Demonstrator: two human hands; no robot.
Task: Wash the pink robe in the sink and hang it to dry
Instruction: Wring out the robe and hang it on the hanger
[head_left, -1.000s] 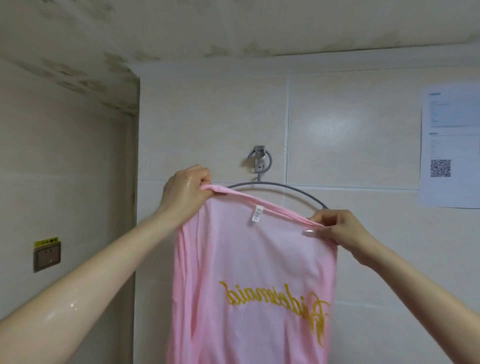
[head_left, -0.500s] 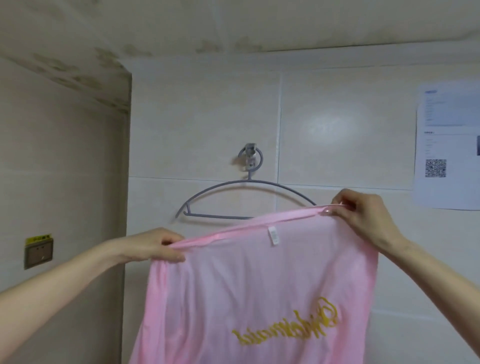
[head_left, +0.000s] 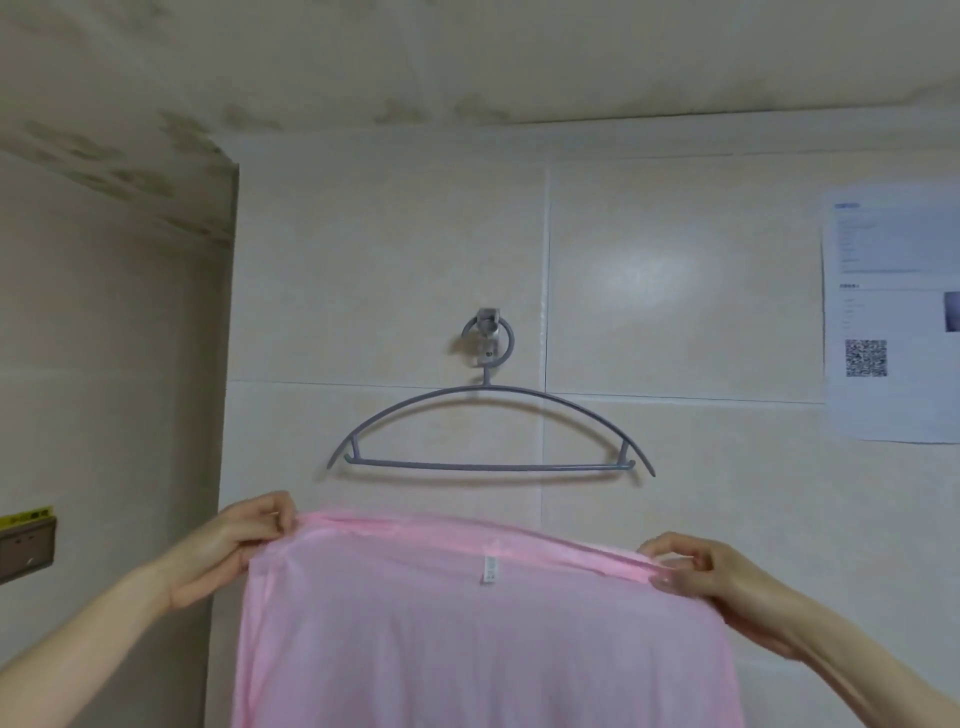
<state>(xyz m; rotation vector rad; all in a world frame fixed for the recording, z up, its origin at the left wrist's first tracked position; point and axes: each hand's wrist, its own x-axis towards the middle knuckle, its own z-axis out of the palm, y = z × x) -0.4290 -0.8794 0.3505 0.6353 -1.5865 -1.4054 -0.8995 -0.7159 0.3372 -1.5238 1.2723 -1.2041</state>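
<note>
Below the grey curved plastic hanger (head_left: 488, 434), both hands, left hand (head_left: 228, 551) and right hand (head_left: 711, 577), apparently pinch the thin pink robe's (head_left: 483, 634) collar, stretched level.

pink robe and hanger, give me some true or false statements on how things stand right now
1. The pink robe is draped over the grey hanger. False: it is held below the hanger, apart from it, and the hanger is bare.
2. The left hand and the right hand each pinch one end of the robe's top edge. True.
3. The hanger hangs from a wall hook. True.
4. A paper sheet with a QR code is stuck to the wall left of the hanger. False: it is to the right.
5. A small white label shows near the middle of the robe's top edge. True.
</note>
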